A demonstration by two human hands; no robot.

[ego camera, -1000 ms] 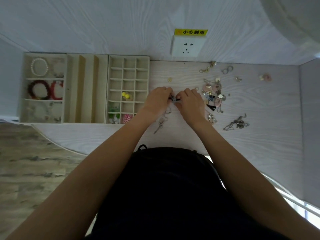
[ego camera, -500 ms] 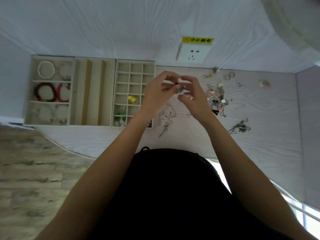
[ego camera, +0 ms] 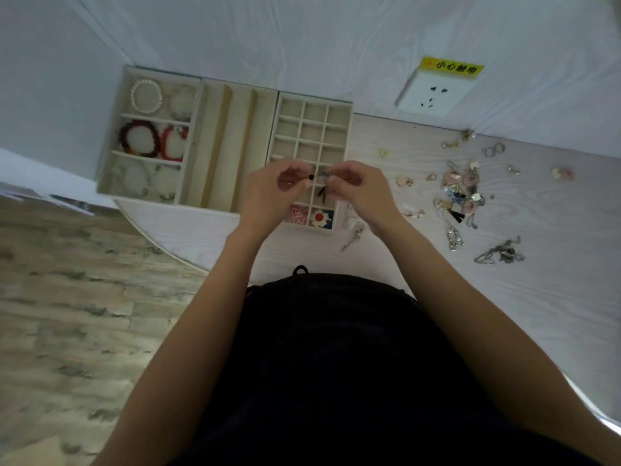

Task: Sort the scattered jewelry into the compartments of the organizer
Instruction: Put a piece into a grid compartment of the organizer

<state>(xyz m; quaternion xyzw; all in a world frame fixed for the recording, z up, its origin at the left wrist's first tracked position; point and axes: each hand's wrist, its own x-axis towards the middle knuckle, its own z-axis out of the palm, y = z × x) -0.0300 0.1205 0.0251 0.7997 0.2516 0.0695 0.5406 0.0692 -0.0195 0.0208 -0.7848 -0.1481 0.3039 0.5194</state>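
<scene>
Hands pinch 1 small dark earring (ego camera: 317,183) between them, left hand (ego camera: 275,193) and right hand (ego camera: 359,193), above the organizer (ego camera: 347,129).

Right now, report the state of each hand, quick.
Left hand: pinching a small black-beaded earring over the beige grid organizer.
Right hand: pinching a small dark dangling earring above the same grid.

Your upper cells in the cream gridded organizer tray (ego camera: 311,127) lie open; scattered metal jewelry (ego camera: 462,193) crowds the pale wooden tabletop (ego camera: 554,290) right.
</scene>
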